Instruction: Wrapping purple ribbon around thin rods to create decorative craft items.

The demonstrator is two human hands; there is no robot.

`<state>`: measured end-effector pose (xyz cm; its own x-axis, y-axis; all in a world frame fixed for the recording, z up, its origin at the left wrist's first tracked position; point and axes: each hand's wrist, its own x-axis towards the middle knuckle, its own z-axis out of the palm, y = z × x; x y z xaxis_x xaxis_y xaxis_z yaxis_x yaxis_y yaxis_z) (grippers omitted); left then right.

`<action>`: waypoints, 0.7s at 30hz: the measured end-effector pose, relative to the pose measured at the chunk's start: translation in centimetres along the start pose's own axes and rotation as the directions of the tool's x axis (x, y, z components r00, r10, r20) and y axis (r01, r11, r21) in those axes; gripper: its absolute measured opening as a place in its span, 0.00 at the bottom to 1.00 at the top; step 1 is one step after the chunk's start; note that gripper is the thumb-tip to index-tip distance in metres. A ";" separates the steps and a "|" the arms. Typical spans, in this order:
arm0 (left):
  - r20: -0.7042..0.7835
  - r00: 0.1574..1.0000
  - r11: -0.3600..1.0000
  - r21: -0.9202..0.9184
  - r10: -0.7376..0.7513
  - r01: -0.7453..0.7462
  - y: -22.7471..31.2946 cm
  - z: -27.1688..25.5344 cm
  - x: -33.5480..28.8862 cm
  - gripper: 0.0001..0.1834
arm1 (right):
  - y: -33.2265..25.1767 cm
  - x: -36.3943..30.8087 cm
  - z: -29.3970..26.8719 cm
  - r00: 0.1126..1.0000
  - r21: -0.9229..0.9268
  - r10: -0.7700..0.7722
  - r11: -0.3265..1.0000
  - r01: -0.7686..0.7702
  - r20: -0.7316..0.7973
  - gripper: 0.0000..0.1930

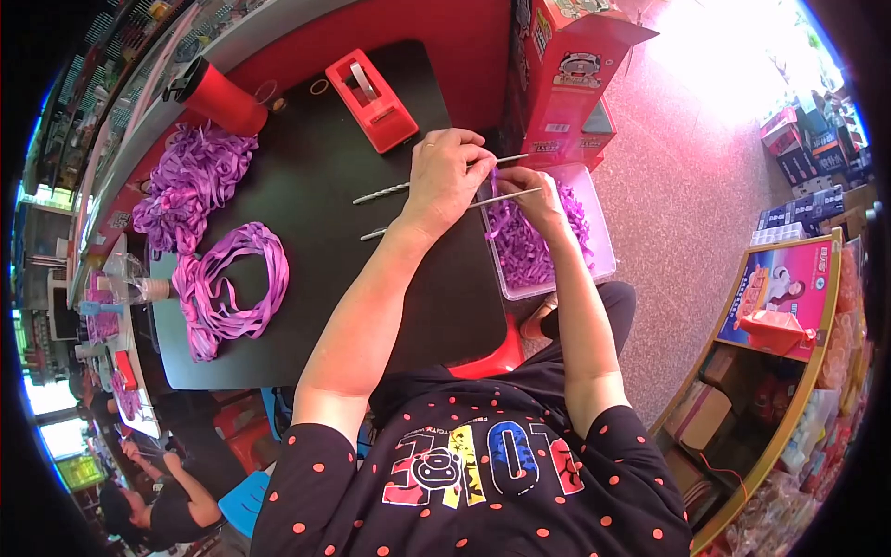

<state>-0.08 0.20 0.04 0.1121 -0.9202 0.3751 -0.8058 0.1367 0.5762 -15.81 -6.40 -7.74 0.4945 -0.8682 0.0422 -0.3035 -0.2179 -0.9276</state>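
Observation:
Two thin metal rods, with spiral-looking left ends like long drill bits, lie roughly parallel across the right edge of the dark table. My left hand is over them, fingers closed in a pinch by a purple ribbon at the rods. Just right of it, my right hand pinches at the same ribbon, close to the rod tips. The ribbon hangs toward a pale plastic bin heaped with short curled purple ribbon pieces. Fingers partly hide where ribbon and rods meet.
On the dark table are a red tape dispenser, a red cup, a purple ribbon heap and a looped ribbon bundle. Red boxes stand beyond the bin. Another person sits at lower left.

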 end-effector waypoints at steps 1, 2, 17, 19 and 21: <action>-0.014 1.000 1.000 -0.004 -0.001 0.001 0.1 -0.1 -0.2 0.06 | 0.9 -0.4 0.1 0.999 -0.003 0.048 0.999 -0.048 -0.007 0.11; -0.015 1.000 1.000 0.000 0.012 -0.012 -0.3 -0.2 0.2 0.06 | 3.0 0.2 0.6 0.999 0.000 0.040 0.999 -0.040 -0.018 0.11; 0.023 0.999 0.999 0.013 -0.039 0.039 -0.2 -0.2 0.1 0.07 | 13.3 -4.3 3.9 0.981 0.565 0.189 0.807 -0.172 0.028 0.08; 0.019 0.999 1.000 0.010 -0.030 0.029 0.0 -0.2 0.1 0.07 | 10.3 -3.9 2.4 0.971 0.751 0.234 0.631 -0.192 0.052 0.10; 0.027 0.999 1.000 0.002 -0.025 0.025 0.1 0.0 0.3 0.07 | 9.3 -3.1 1.3 0.962 0.934 0.268 0.326 -0.147 0.058 0.11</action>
<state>-0.15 -0.02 0.20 0.1166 -0.9329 0.3407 -0.8040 0.1128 0.5839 -19.10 -5.15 -17.01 0.4413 -0.8674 -0.2300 0.5891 0.4734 -0.6549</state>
